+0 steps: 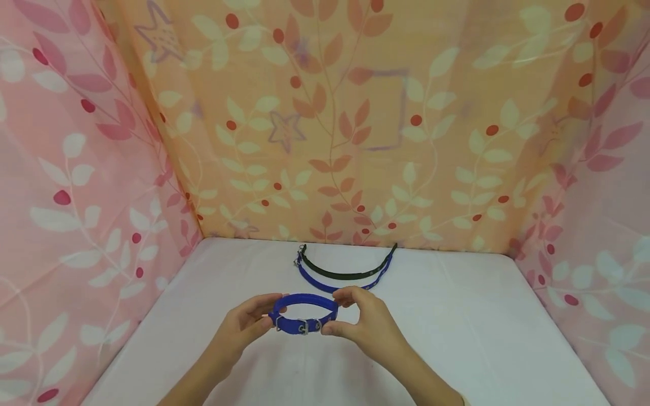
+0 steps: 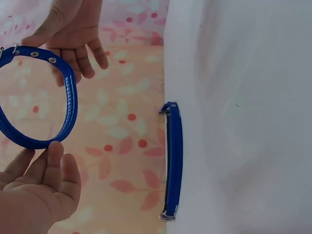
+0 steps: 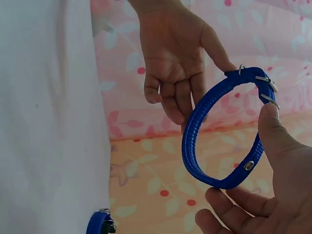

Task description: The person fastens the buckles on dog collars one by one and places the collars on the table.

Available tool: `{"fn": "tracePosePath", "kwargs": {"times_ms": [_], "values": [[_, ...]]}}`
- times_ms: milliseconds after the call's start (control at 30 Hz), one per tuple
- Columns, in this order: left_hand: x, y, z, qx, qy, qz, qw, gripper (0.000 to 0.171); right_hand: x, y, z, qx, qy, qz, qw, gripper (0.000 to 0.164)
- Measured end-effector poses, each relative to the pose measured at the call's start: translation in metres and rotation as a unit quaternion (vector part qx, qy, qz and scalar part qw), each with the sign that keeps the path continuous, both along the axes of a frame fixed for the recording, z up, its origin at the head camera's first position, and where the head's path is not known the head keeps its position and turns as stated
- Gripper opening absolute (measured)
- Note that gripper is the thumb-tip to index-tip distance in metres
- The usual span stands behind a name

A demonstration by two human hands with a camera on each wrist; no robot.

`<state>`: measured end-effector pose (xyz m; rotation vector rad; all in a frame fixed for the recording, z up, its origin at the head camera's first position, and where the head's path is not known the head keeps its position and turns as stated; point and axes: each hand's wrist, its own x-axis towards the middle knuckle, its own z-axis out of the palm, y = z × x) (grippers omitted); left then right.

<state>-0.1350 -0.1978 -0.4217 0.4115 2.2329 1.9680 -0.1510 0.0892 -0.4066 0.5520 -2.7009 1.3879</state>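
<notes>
A blue pet collar (image 1: 304,299), fastened into a round loop, is held up over the near part of the table. Its metal buckle (image 1: 303,326) faces the body, beside a D-ring. My left hand (image 1: 236,327) pinches the loop's left side between thumb and fingers. On the opposite side, my right hand (image 1: 368,321) grips it, thumb near the buckle end and fingers at the far edge. Metal eyelets show along the strap (image 2: 74,105) in the left wrist view. In the right wrist view, the right thumb (image 3: 273,129) presses close to the metal fittings.
Beyond the hands, a second blue collar (image 1: 317,287) and a dark green collar (image 1: 340,276) lie unfastened in curves on the white table (image 1: 457,327). Floral cloth hangs behind (image 1: 330,141) and along both sides of the table.
</notes>
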Motion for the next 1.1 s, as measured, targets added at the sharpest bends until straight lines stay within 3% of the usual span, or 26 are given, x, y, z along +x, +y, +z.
{"fn": "tracePosePath", "kwargs": {"times_ms": [100,400,767,1100], "values": [[0.001,-0.004,-0.005,-0.008,-0.012,0.010,0.9998,0.041,-0.001,-0.003,-0.002,-0.006,-0.024,0.010,1.000,0.065],[0.000,-0.014,-0.010,-0.006,0.005,0.020,0.9998,0.044,-0.005,-0.011,-0.013,-0.063,-0.039,0.017,0.997,0.064],[-0.010,-0.031,-0.018,-0.074,-0.019,0.067,0.9948,0.049,-0.015,-0.025,-0.030,-0.064,-0.045,0.049,0.996,0.064],[-0.026,-0.054,-0.030,-0.124,0.005,0.047,0.9911,0.053,-0.029,-0.046,-0.047,-0.080,-0.067,0.047,0.993,0.065]]}}
